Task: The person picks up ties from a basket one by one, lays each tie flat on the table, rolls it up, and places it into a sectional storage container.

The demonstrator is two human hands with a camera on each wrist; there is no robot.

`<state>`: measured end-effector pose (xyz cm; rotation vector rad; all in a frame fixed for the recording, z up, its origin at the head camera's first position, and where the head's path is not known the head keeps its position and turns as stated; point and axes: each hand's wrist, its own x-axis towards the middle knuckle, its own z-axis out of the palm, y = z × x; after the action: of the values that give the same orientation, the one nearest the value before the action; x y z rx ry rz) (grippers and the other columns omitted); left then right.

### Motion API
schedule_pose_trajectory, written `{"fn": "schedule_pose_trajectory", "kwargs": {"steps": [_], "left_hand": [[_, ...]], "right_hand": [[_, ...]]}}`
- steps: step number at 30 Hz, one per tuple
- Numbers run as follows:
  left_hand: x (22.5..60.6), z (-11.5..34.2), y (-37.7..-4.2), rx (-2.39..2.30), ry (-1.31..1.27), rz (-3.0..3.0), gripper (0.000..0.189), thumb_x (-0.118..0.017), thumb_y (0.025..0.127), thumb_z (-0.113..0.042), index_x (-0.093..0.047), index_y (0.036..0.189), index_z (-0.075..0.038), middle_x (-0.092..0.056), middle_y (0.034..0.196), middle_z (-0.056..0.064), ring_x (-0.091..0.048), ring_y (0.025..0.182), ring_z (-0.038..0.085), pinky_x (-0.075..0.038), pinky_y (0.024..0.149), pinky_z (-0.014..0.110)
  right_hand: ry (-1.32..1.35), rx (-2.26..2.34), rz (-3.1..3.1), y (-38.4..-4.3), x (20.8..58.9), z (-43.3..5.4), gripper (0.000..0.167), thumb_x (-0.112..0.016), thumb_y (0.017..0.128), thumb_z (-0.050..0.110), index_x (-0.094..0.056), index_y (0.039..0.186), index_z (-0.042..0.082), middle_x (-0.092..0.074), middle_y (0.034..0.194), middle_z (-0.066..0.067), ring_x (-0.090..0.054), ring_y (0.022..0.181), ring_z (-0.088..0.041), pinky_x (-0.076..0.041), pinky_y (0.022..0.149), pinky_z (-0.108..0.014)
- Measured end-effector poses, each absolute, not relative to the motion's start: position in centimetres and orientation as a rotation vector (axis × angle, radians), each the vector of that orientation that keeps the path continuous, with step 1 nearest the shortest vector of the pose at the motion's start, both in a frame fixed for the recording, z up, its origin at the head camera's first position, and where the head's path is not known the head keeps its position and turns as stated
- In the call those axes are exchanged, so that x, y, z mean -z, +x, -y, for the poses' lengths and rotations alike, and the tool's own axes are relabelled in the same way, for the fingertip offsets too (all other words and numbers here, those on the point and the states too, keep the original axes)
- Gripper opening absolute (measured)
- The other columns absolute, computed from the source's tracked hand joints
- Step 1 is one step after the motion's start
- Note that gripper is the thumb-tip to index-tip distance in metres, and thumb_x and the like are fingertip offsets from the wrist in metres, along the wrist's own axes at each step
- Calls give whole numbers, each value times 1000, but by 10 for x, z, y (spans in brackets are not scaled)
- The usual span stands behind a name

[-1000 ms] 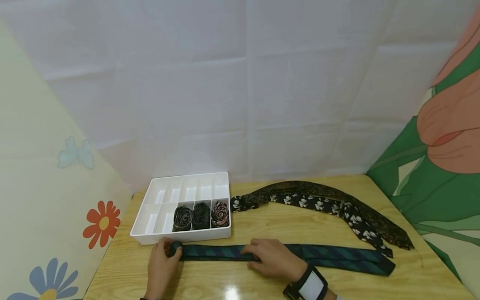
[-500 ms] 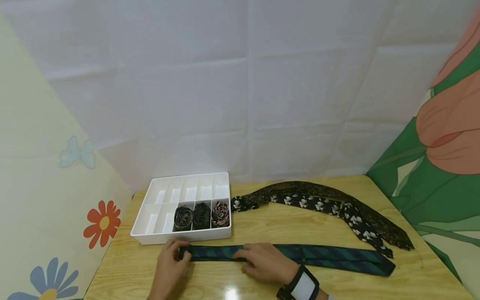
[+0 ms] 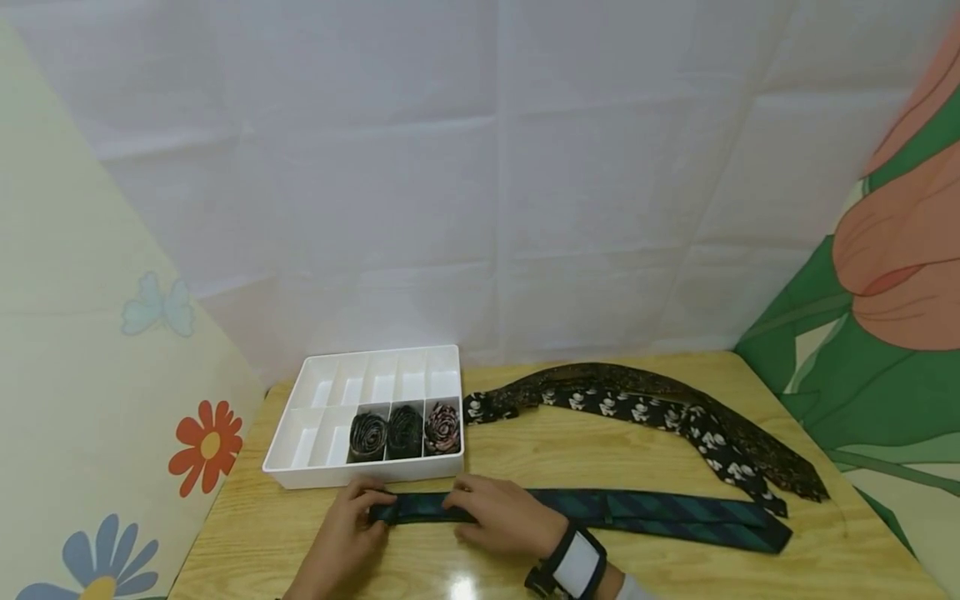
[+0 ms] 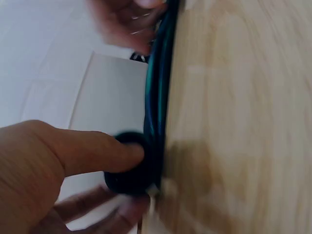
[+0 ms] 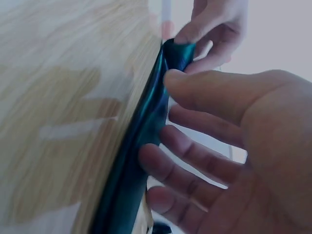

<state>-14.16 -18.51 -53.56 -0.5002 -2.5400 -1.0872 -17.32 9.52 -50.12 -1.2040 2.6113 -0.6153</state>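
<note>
A green and navy striped necktie [image 3: 697, 518] lies lengthwise across the front of the table, its left end wound into a small roll [image 4: 119, 181]. My left hand [image 3: 347, 529] pinches this roll, with the thumb across its side in the left wrist view. To its right, my right hand [image 3: 510, 518] is over the flat part of the tie. Its fingers [image 5: 161, 163] are loosely bent and spread along the tie's edge in the right wrist view, the thumb [image 5: 204, 90] close to the roll. The head view mostly hides the roll behind the left fingers.
Just behind the left hand stands a white divided tray [image 3: 367, 477]. Three rolled ties fill its front-right compartments, including a pinkish patterned one [image 3: 442, 429]. Back right lie a black tie with white figures [image 3: 641, 408] and a dark speckled tie [image 3: 750, 437].
The left hand has moved right along the tie with the roll, which has taken up more of the strip. The right hand has slid left along the tie.
</note>
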Motion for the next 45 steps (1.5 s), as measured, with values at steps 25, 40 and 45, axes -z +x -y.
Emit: {"fn": "schedule_pose_trajectory", "kwargs": {"steps": [25, 40, 45], "left_hand": [[524, 178, -146, 1062, -486, 2741, 49, -88, 65, 13, -71, 104, -13, -69, 107, 0, -66, 98, 17, -59, 85, 33], [528, 176, -150, 921, -619, 2691, 46, -90, 64, 7, -72, 98, -18, -65, 107, -8, -64, 98, 11, -59, 86, 32], [531, 173, -150, 1009, -686, 2643, 50, -90, 64, 8, -69, 104, -14, -63, 110, -6, -63, 98, 11, -58, 83, 29]], "right_hand": [[-1193, 623, -2796, -187, 518, -37, 15, -76, 99, 34, -73, 110, 24, -67, 103, 11, -59, 84, 2, -49, 72, -17], [-1204, 636, -2730, -192, 513, -35, 43, -83, 92, 46, -70, 127, 26, -70, 110, 13, -62, 93, 1, -51, 76, -19], [-1184, 664, -2724, -191, 514, -35, 34, -83, 93, 37, -69, 122, 24, -70, 106, 12, -61, 89, 1, -48, 73, -18]]}}
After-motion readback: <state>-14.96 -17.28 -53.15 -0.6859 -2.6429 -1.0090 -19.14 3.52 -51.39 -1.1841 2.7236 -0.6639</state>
